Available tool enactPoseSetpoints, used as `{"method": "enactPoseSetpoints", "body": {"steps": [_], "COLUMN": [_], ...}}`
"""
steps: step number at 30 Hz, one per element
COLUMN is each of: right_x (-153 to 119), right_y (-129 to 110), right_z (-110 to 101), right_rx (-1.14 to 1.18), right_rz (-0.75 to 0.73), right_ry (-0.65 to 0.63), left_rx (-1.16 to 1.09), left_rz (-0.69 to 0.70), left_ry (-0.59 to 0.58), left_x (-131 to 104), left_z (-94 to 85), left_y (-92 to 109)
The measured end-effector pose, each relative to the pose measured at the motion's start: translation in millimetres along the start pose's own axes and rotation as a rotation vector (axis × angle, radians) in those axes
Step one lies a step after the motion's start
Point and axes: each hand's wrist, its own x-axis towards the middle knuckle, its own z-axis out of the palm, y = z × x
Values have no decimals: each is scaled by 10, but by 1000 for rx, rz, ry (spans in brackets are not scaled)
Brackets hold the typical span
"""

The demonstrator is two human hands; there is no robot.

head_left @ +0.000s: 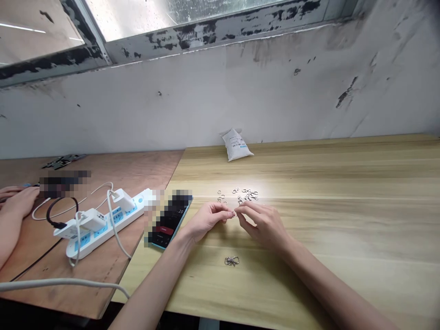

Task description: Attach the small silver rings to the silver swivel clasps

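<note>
My left hand is closed in a pinch, its thumb and forefinger on a small metal ring. Meeting it from the other side, my right hand pinches at the same ring; the fingertips partly hide it. Just beyond my left hand lie several loose key rings on the light wooden table. A little pile of silver swivel clasps sits behind my right hand. Nearer to me, a swivel clasp with a ring rests by itself between my forearms.
A phone lies left of my left forearm. Beyond it, a white power strip with chargers and cables stands on a brown table. Another person's hand is at far left. A white packet lies near the wall.
</note>
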Motion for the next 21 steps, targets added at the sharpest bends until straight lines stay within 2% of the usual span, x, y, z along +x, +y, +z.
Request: {"method": "enactPoseSetpoints", "body": {"steps": [3,6,9,11,14,18,21], "right_x": [15,14,-2,-8,12,74,103], "right_y": [-30,-32,-11,0,-9,-37,-31], "right_z": [-2,-4,4,11,12,-37,-102], "right_rx": [80,125,145,187,386,936,1269], "right_rz": [76,71,73,136,367,765,951], "right_ry": [4,1,-8,-54,-212,-458,-532], "left_rx": [8,28,107,215,529,1020,1244], "left_rz": [81,120,143,205,408,729,899], "left_ry": [-40,-96,-70,-6,169,352,439], "left_x": [-21,-37,-26,-9,4,-11,-19], "left_z": [0,-6,-12,-5,29,96,127], "left_y": [28,56,49,22,-32,-71,-62]}}
